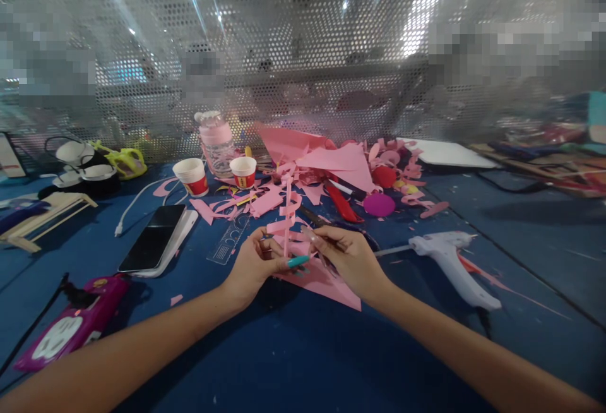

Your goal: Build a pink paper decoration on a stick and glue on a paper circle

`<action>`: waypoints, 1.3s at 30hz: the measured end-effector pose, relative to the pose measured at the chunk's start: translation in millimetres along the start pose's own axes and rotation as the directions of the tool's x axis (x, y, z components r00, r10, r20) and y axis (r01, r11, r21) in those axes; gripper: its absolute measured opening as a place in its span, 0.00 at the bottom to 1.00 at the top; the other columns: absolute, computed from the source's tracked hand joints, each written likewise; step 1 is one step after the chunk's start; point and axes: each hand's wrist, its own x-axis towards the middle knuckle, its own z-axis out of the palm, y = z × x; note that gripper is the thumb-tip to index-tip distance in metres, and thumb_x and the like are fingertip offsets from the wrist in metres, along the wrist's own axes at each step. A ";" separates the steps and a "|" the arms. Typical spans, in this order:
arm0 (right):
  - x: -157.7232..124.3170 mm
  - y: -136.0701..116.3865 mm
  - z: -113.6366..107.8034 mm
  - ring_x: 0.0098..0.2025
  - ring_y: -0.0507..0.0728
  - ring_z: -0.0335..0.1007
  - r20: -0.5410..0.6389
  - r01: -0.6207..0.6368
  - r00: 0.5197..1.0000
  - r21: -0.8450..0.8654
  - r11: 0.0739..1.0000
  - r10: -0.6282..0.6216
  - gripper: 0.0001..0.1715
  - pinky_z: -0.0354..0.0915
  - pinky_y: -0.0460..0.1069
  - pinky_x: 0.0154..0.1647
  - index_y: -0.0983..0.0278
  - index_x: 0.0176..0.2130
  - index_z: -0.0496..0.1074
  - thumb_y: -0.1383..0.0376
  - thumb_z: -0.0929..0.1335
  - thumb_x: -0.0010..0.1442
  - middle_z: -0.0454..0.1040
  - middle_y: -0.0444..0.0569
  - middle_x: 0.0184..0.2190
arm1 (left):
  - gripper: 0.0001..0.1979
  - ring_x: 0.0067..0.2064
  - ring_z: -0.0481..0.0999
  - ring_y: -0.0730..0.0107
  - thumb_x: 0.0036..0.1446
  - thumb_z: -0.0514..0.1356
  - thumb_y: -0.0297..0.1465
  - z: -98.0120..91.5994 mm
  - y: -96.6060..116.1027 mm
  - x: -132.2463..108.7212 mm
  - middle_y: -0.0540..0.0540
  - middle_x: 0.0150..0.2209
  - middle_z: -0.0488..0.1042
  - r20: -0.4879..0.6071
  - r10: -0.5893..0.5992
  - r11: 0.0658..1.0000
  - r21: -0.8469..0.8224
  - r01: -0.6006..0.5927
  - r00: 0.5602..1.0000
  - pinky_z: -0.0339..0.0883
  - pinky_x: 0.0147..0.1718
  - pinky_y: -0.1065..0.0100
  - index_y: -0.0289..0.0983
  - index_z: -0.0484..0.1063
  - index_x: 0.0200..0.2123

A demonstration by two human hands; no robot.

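Observation:
My left hand [255, 264] is closed around a curled strip of pink paper [287, 211], which stands upright above the fingers in loops. A long teal thumbnail shows at its front. Just to the right, my right hand [348, 258] has its fingers pressed together at the strip's lower right side. Whatever sits between those fingertips is hidden or too small to make out. Under both hands lies a flat piece of pink paper [338, 290] with a straight cut edge. A clear stencil ruler [228, 239] rests left of the hands.
Pink paper scraps [265, 201] pile up behind the hands, with a red-handled tool [343, 204] among them. A white glue gun [445, 261] lies at right. Paper cups [190, 176], a bottle [218, 144], a phone [154, 236] and a purple corded device [78, 321] are left.

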 end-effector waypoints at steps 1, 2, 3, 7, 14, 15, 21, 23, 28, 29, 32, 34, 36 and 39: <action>-0.2 -0.2 0.0 0.14 0.45 0.48 0.003 -0.003 1.000 0.005 1.000 0.003 0.14 0.44 0.44 0.14 0.66 0.23 0.70 0.59 0.66 0.53 0.58 0.38 0.13 | 0.23 0.21 0.75 0.72 0.35 0.70 0.25 -0.2 -0.2 -0.1 0.59 0.19 0.70 0.000 0.000 1.000 0.006 0.000 1.000 0.74 0.25 0.67 0.37 0.58 0.29; -0.3 -0.5 0.0 0.14 0.45 0.47 0.006 -0.007 1.000 0.011 1.000 0.007 0.13 0.44 0.44 0.14 0.66 0.24 0.71 0.59 0.66 0.52 0.58 0.38 0.13 | 0.22 0.21 0.75 0.71 0.35 0.70 0.25 -0.3 -0.3 -0.2 0.59 0.19 0.70 0.001 0.002 1.000 0.012 -0.002 1.000 0.74 0.25 0.67 0.37 0.58 0.29; -0.6 -0.8 -0.1 0.14 0.45 0.47 0.007 -0.012 1.000 0.014 1.000 0.012 0.13 0.44 0.44 0.15 0.66 0.25 0.71 0.59 0.66 0.52 0.58 0.38 0.13 | 0.22 0.21 0.75 0.71 0.36 0.70 0.25 -0.3 -0.4 -0.2 0.59 0.18 0.70 0.002 0.005 1.000 0.017 -0.005 1.000 0.74 0.25 0.67 0.37 0.58 0.29; -1.6 -1.9 -0.5 0.15 0.45 0.46 0.004 -0.032 0.999 -0.007 0.999 0.032 0.14 0.44 0.44 0.15 0.67 0.26 0.73 0.58 0.66 0.52 0.58 0.39 0.13 | 0.22 0.21 0.75 0.72 0.36 0.69 0.26 0.3 -0.4 -0.2 0.59 0.18 0.69 -0.002 0.006 0.999 0.041 -0.006 1.000 0.73 0.24 0.68 0.37 0.57 0.28; -3.4 -1.9 1.8 0.16 0.45 0.45 -0.006 -0.011 1.000 -0.029 1.000 0.011 0.17 0.44 0.44 0.15 0.67 0.25 0.72 0.55 0.65 0.53 0.57 0.39 0.14 | 0.22 0.20 0.74 0.74 0.37 0.69 0.25 0.3 0.7 0.3 0.60 0.18 0.68 0.000 -0.011 1.000 -0.004 0.011 1.000 0.72 0.22 0.72 0.37 0.56 0.29; -3.8 -2.1 2.1 0.16 0.45 0.45 -0.014 0.001 1.000 -0.039 0.999 -0.002 0.18 0.45 0.44 0.15 0.66 0.24 0.72 0.55 0.65 0.53 0.57 0.39 0.14 | 0.23 0.20 0.75 0.74 0.37 0.69 0.25 0.5 1.3 0.0 0.60 0.18 0.69 0.000 -0.019 1.000 -0.013 0.019 1.000 0.71 0.22 0.73 0.37 0.57 0.30; -6.3 -2.6 2.2 0.15 0.45 0.47 -0.053 0.050 0.997 -0.077 0.996 -0.054 0.17 0.46 0.44 0.14 0.66 0.23 0.72 0.57 0.65 0.55 0.57 0.39 0.12 | 0.23 0.23 0.77 0.72 0.39 0.69 0.24 2.6 4.6 -1.9 0.59 0.18 0.69 0.021 -0.046 0.998 -0.040 0.046 0.999 0.71 0.23 0.75 0.37 0.58 0.34; -6.6 -1.8 1.7 0.15 0.45 0.47 -0.051 0.061 0.997 -0.089 0.994 -0.066 0.16 0.46 0.44 0.14 0.65 0.24 0.73 0.58 0.65 0.55 0.59 0.40 0.12 | 0.23 0.22 0.77 0.72 0.38 0.69 0.24 2.3 4.2 -1.8 0.59 0.18 0.70 0.011 -0.049 0.998 -0.037 0.049 0.999 0.72 0.24 0.74 0.37 0.58 0.35; -6.7 -0.8 1.3 0.16 0.46 0.50 -0.048 0.079 0.995 -0.106 0.991 -0.085 0.16 0.48 0.44 0.15 0.65 0.25 0.74 0.57 0.64 0.56 0.63 0.41 0.15 | 0.25 0.21 0.76 0.72 0.36 0.70 0.24 1.5 2.8 -0.4 0.59 0.18 0.69 -0.009 -0.049 0.998 -0.040 0.048 0.999 0.72 0.23 0.73 0.37 0.58 0.35; -6.7 -0.9 1.4 0.16 0.46 0.51 -0.049 0.083 0.995 -0.105 0.991 -0.088 0.16 0.48 0.44 0.15 0.65 0.25 0.74 0.57 0.64 0.56 0.63 0.41 0.15 | 0.25 0.21 0.76 0.72 0.36 0.70 0.24 1.5 2.7 -0.2 0.59 0.18 0.69 -0.011 -0.049 0.998 -0.042 0.048 0.999 0.72 0.22 0.72 0.37 0.58 0.35; -6.8 -1.5 1.7 0.16 0.45 0.51 -0.045 0.095 0.994 -0.096 0.991 -0.099 0.16 0.48 0.44 0.15 0.65 0.25 0.73 0.58 0.64 0.56 0.64 0.42 0.15 | 0.24 0.21 0.76 0.72 0.37 0.69 0.23 2.0 2.6 -0.2 0.59 0.18 0.69 -0.006 -0.050 0.998 -0.036 0.050 0.999 0.72 0.23 0.72 0.37 0.58 0.34; -6.9 -2.2 1.7 0.17 0.45 0.51 -0.042 0.098 0.994 -0.095 0.991 -0.102 0.16 0.48 0.44 0.15 0.65 0.25 0.73 0.58 0.64 0.56 0.65 0.42 0.16 | 0.24 0.22 0.77 0.71 0.37 0.69 0.23 2.1 2.5 -0.5 0.59 0.18 0.69 0.003 -0.047 0.998 -0.029 0.047 0.999 0.72 0.23 0.73 0.37 0.58 0.34; -6.9 -2.8 1.4 0.18 0.46 0.54 -0.041 0.104 0.993 -0.106 0.989 -0.108 0.16 0.49 0.44 0.16 0.65 0.25 0.73 0.59 0.64 0.56 0.67 0.43 0.18 | 0.23 0.22 0.77 0.71 0.38 0.69 0.23 1.8 2.1 -0.7 0.59 0.18 0.69 0.012 -0.043 0.999 -0.026 0.043 0.999 0.72 0.22 0.73 0.37 0.58 0.34; -6.6 -3.2 0.8 0.21 0.48 0.59 -0.037 0.138 0.989 -0.144 0.980 -0.145 0.15 0.53 0.44 0.19 0.65 0.27 0.75 0.60 0.64 0.56 0.69 0.44 0.20 | 0.22 0.23 0.77 0.70 0.38 0.69 0.24 1.0 1.2 -0.5 0.59 0.18 0.69 0.026 -0.033 0.999 -0.026 0.033 0.999 0.72 0.23 0.73 0.37 0.58 0.33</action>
